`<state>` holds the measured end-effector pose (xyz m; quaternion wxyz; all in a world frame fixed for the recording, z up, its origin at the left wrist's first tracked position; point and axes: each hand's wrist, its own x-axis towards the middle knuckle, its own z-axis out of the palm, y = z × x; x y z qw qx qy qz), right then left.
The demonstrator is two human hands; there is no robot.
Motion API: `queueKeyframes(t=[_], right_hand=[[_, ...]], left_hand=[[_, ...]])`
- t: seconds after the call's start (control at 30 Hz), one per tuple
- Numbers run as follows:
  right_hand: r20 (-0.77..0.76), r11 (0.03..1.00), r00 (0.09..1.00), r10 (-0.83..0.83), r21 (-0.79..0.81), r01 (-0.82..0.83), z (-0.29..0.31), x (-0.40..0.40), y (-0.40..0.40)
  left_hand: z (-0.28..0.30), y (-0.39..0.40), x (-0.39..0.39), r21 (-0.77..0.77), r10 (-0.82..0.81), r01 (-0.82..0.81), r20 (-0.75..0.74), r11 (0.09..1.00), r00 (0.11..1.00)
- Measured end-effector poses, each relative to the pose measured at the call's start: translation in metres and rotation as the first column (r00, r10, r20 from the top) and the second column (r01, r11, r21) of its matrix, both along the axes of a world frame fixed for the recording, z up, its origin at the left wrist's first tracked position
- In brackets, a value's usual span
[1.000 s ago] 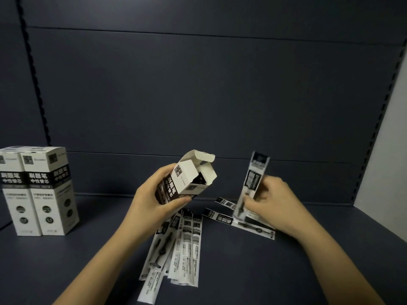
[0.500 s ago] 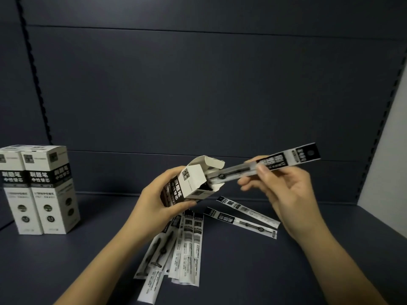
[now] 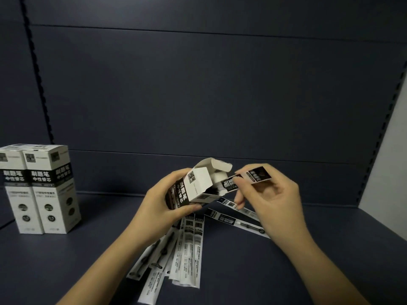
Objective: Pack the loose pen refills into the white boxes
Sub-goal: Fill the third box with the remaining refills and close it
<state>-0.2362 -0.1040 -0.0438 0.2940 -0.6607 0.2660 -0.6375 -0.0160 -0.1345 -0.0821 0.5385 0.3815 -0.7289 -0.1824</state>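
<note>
While left hand grips open box | right hand pinches refill, tip inside box

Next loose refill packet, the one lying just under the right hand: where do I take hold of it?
Pinch the refill packet at its dark-labelled end, coming from above. It lies flat and apart from the fanned pile, and that end already points towards the open box.
</note>
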Motion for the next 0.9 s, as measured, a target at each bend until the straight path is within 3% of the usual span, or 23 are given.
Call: queueKeyframes(t=[0.2, 0.43, 0.6, 0.77, 0.9], right_hand=[[-0.045, 1.000, 0.999, -0.010, -0.026, 0.009, -0.007, 0.003, -0.001], [-0.357, 0.998, 0.933, 0.034, -0.032, -0.049, -0.014, 0.000, 0.000], [-0.629, 0.998, 0.777, -0.029, -0.056, -0.008, -0.019, -0.003, -0.006], [-0.341, 0.979, 0.934, -0.104, -0.198, 0.036, -0.013, -0.012, -0.003], [-0.209, 0.991, 0.969, -0.130, -0.055, 0.122, -0.004, -0.026, -0.011]], left_hand=[[0.001, 0.003, -0.004, -0.009, -0.015, 0.015, 0.001, 1.000, 1.000], [0.003, 0.005, -0.004, -0.014, -0.032, 0.031, -0.011, 0.999, 0.999], [0.000, 0.004, -0.004, 0.001, -0.036, 0.036, -0.009, 0.999, 0.999], [0.004, 0.005, -0.001, 0.004, -0.021, 0.021, -0.032, 1.000, 0.999], [0.006, 0.005, 0.000, 0.003, -0.028, 0.028, -0.070, 1.000, 0.997]])
